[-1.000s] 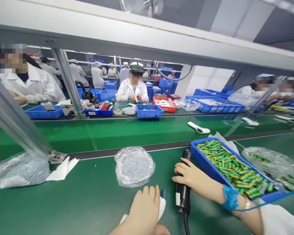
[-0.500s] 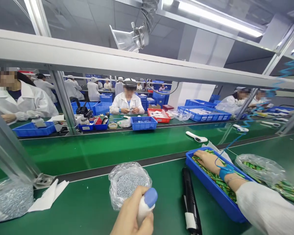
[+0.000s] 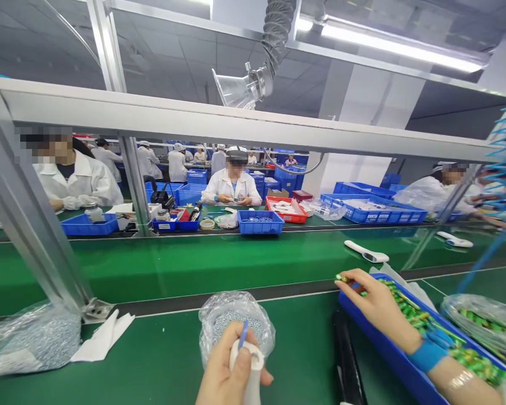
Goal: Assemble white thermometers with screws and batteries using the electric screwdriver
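My left hand [image 3: 222,368] is closed around a white plastic handle [image 3: 253,385]. A flat blue piece [image 3: 243,333] stands up at its top end, above my thumb. Just behind that hand, an open plastic bag [image 3: 261,326] holds many tiny grey metal parts. My right hand [image 3: 382,306] hovers over the left edge of a long blue bin [image 3: 390,354], thumb and forefinger pinching a small green piece [image 3: 342,278]. Loose green-and-yellow parts [image 3: 474,360] fill the bin. A black, pen-shaped tool [image 3: 348,360] lies between the hands, partly out of frame.
A metal post [image 3: 37,225] and a bag of grey parts [image 3: 37,337] stand at left, beside white paper [image 3: 103,340]. Another bag [image 3: 480,315] lies right of the bin. White handheld devices [image 3: 366,251] rest on the green belt [image 3: 194,259]. Co-workers sit opposite.
My right hand has come up out of the parts and moved left, now pinching a green piece. The white handle has turned in my left hand, so its blue piece shows edge-on. The view has shifted.
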